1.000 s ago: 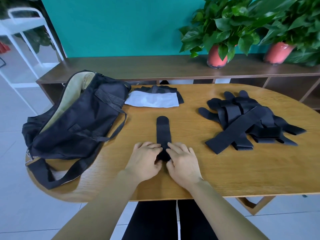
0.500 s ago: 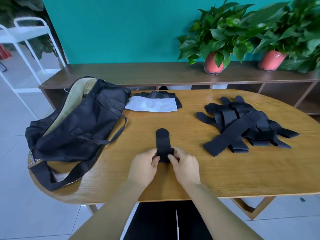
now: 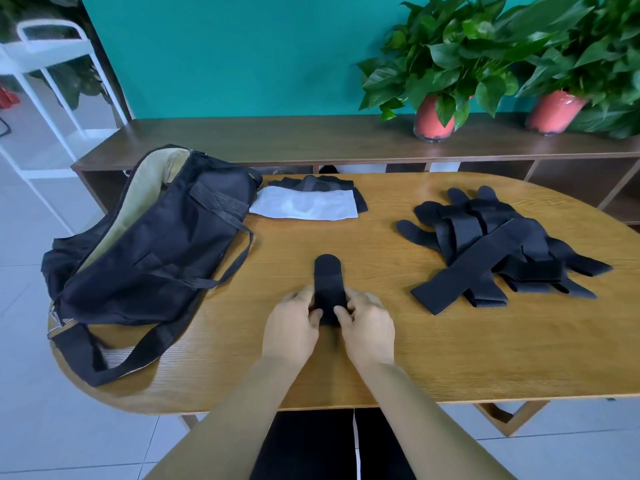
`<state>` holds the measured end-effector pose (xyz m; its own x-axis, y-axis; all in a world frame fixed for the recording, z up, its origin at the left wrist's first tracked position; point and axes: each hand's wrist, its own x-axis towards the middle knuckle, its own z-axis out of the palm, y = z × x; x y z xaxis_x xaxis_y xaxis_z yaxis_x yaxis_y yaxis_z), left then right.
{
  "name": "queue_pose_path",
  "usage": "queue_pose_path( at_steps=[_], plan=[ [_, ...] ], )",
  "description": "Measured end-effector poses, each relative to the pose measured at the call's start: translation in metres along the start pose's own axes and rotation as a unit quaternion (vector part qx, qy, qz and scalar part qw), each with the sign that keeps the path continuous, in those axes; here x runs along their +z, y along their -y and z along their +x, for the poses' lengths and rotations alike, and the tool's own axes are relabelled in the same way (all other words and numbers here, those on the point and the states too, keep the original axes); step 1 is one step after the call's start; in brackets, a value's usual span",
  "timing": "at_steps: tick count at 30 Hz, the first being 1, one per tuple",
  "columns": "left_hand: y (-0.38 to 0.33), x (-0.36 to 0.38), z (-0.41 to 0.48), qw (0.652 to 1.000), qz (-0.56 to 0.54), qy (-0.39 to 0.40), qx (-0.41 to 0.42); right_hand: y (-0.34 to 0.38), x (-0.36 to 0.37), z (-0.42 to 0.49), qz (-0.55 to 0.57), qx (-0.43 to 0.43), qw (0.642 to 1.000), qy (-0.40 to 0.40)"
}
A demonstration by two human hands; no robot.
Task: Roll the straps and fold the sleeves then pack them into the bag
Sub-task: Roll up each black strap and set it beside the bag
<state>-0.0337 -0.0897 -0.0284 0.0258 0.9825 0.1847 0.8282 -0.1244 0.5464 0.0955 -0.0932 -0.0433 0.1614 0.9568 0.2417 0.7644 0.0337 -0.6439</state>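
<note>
A black strap [image 3: 328, 282] lies in the middle of the wooden table [image 3: 450, 348], its near end rolled up. My left hand [image 3: 292, 325] and my right hand [image 3: 367, 327] pinch that roll from either side. The strap's rounded far end lies flat. A heap of several black straps [image 3: 491, 247] sits to the right. Folded sleeves, one white [image 3: 304, 207] over a black one [image 3: 311, 183], lie at the table's back. An open black bag [image 3: 152, 244] with a tan lining rests on the left.
The bag's shoulder strap [image 3: 104, 365] loops over the table's left front edge. Behind the table runs a low wooden shelf [image 3: 277, 140] with two potted plants [image 3: 436, 116]. A white rack [image 3: 45, 98] stands at the far left.
The roll has grown and moved away from me, so less of the strap lies flat. Both hands moved forward with it.
</note>
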Motion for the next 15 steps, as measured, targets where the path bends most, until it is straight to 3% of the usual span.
queue_pose_path(
  at_steps=[5,11,15],
  plan=[
    [0.008,0.005,-0.001,0.997,0.040,0.013,0.059,-0.001,0.000,0.000,-0.008,-0.007,1.000,-0.003],
    [0.012,-0.003,-0.001,0.975,0.154,0.077,0.142,-0.005,0.004,-0.003,-0.095,-0.143,0.983,-0.064],
    [0.021,-0.012,0.002,0.967,0.156,0.101,0.173,-0.012,-0.010,-0.009,-0.133,-0.199,0.971,0.003]
  ],
)
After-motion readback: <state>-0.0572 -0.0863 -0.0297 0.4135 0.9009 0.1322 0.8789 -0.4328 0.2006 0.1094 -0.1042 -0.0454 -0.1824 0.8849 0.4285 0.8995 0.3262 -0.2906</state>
